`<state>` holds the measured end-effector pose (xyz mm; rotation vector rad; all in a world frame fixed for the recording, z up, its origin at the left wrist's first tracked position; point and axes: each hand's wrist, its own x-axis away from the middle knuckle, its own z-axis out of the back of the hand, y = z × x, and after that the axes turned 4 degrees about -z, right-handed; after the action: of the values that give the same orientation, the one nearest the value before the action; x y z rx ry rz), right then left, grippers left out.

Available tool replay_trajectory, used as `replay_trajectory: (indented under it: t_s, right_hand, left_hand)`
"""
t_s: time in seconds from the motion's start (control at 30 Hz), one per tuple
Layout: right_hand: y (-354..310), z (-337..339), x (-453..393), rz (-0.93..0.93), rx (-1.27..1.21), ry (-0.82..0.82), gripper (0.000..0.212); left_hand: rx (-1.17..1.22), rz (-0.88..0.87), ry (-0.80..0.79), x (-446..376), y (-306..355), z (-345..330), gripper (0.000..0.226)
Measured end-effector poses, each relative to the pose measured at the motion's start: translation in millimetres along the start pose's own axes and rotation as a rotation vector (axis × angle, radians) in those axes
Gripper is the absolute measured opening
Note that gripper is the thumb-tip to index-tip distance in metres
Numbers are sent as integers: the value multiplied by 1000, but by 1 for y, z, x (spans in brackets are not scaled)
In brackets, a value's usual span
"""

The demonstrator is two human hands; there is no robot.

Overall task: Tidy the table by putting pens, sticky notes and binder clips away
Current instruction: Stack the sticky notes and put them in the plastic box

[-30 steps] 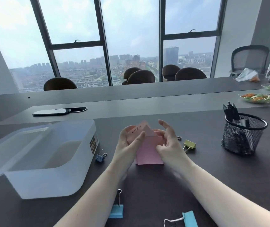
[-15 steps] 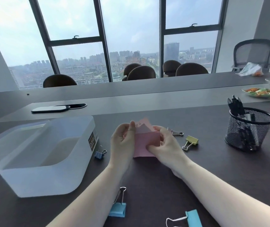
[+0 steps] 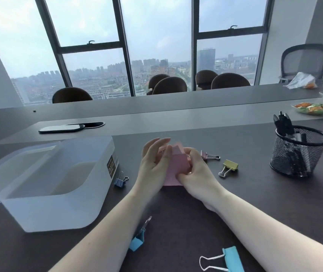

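Both hands on the pink sticky notes [image 3: 177, 169], mid-table: L hand [image 3: 153, 163] holds the left edge, R hand [image 3: 194, 171] pinches the right. Open plastic box [image 3: 90, 185] sits left, so L hand's nearer.

A dark label [image 3: 111, 167] on the end wall of the translucent storage box [image 3: 54, 185] carries vertical lettering that seems to begin "PLASTIC", while faint writing on the pink sticky notes [image 3: 177, 166] is too blurred to read.
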<state>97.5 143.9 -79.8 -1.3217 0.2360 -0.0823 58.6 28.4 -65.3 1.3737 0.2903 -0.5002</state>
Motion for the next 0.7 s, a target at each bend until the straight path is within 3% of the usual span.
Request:
replay_trajectory:
  t_s: [0.13,0.23,0.33,0.5,0.7]
  right_hand:
    - [0,0,-1,-1,-34,-11,43]
    - [0,-1,-1,-12,-25,-7,39]
    - [1,-2,-2,-3,17,5,42]
    - [-4,-3,1,36,128,-15,62]
    - [-7,-3,1,25,202,33,88]
  left_hand:
    - [222,219,117,-6,-2,-1,48]
    - [207,284,142,-8,-5,0,41]
    - [136,265,63,-6,-6,-4,16]
    - [274,220,89,-5,8,-2,34]
    - [114,110,196,-5,1,-3,33]
